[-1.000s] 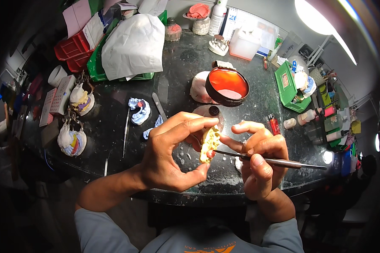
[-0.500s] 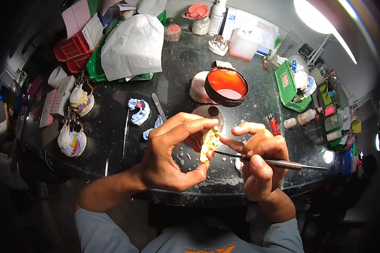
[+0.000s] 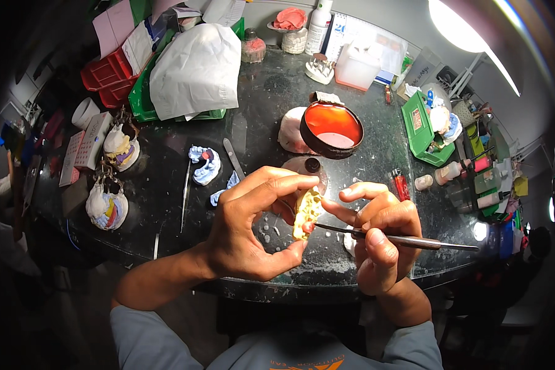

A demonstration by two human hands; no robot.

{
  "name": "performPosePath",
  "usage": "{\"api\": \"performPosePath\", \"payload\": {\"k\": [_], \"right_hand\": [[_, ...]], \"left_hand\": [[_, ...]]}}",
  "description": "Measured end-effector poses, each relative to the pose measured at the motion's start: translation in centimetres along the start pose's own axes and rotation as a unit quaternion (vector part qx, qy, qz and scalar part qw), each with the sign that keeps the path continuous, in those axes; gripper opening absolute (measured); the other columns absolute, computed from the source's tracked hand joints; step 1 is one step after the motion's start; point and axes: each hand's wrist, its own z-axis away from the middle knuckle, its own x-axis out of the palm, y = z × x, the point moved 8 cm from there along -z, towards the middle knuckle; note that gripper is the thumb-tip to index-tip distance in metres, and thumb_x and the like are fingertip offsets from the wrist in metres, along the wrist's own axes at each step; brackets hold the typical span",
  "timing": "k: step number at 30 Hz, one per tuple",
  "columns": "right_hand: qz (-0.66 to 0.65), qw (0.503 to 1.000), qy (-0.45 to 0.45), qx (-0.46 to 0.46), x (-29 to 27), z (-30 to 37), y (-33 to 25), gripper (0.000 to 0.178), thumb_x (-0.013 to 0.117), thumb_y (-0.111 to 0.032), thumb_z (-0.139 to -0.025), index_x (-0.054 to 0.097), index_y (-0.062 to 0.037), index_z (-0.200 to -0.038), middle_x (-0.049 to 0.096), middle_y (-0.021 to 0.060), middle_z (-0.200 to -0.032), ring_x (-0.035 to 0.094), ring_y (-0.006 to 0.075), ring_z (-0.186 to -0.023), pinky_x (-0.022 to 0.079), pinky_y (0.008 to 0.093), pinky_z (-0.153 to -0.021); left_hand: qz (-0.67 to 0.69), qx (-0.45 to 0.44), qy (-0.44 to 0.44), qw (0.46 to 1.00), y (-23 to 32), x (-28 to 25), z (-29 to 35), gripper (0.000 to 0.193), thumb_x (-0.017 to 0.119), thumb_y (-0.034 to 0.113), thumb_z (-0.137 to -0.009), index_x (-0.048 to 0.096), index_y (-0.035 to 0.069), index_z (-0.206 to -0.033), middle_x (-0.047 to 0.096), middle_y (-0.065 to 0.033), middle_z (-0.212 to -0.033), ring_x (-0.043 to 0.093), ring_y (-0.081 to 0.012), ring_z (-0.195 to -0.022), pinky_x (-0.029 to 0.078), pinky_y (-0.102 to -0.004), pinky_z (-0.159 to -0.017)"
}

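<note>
Between the thumb and fingers of my left hand is a yellow dental model, tilted on end. A small patch of red wax shows near its lower end. My right hand grips a wax carving tool with a brown handle, held like a pen. The tool's thin dark tip lies at the red patch; whether it presses in I cannot tell. A right fingertip is close beside the model's upper part. Just beyond my hands stands a glass burner with a dark cap, partly hidden by my left fingers.
A round dish of red wax sits tilted behind the burner. Blue impression pieces, a knife and tweezers lie left. Mounted plaster models stand farther left. A red lighter and green box are right.
The whole view has shifted very slightly. Both hands keep their hold, and the tool's tip stays at the red patch on the model.
</note>
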Motion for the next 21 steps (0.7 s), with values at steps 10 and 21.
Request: {"api": "performPosePath", "payload": {"k": [10, 21], "right_hand": [[0.016, 1.000, 0.000, -0.017, 0.03, -0.11, -0.21, 0.015, 0.052, -0.013, -0.092, 0.044, -0.0005, -0.096, 0.050, 0.0146, -0.083, 0.055, 0.0339, -0.113, 0.059, 0.0603, -0.094], [0.043, 0.999, 0.016, -0.027, -0.49, -0.09, -0.58, 0.015, 0.054, -0.015, -0.090, 0.047, -0.0015, -0.092, 0.048, 0.0119, -0.082, 0.054, 0.0305, -0.108, 0.057, 0.0613, -0.095]], "left_hand": [[0.004, 0.012, 0.035, 0.999, 0.33, -0.16, -0.19, 0.066, 0.075, -0.005, -0.067, 0.060, -0.004, -0.132, 0.059, -0.0139, -0.116, 0.071, -0.0167, -0.094, 0.061, -0.0277, -0.081], [0.009, 0.013, 0.035, 0.999, 0.43, -0.15, -0.22, 0.065, 0.078, -0.005, -0.069, 0.061, -0.004, -0.131, 0.058, -0.0140, -0.118, 0.070, -0.0181, -0.099, 0.063, -0.0286, -0.084]]}}
